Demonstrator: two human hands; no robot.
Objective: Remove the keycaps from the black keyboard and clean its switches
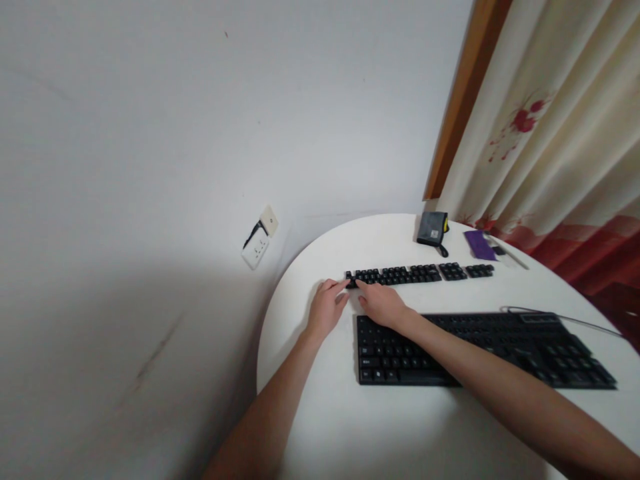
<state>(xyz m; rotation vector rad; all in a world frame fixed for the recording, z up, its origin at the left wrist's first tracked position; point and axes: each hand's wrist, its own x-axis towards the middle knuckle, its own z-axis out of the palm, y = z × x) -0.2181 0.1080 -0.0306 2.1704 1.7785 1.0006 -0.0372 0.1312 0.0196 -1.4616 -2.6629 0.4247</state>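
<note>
A black keyboard point(500, 350) lies on the round white table point(400, 433). Behind it a row of loose black keycaps point(420, 273) stretches left to right. My left hand point(327, 310) rests at the row's left end, fingers curled, fingertips touching the end keycap. My right hand point(383, 303) reaches across the keyboard's top left corner, and its fingers pinch at the same left end of the row. What exactly each hand grips is too small to make out.
A small grey pouch point(433, 229) with a yellow tag, a purple card point(480, 244) and a thin pen point(510, 253) lie at the back of the table. The keyboard's cable point(575, 320) runs right. A wall socket point(256, 250) sits left; a curtain point(550, 133) hangs right.
</note>
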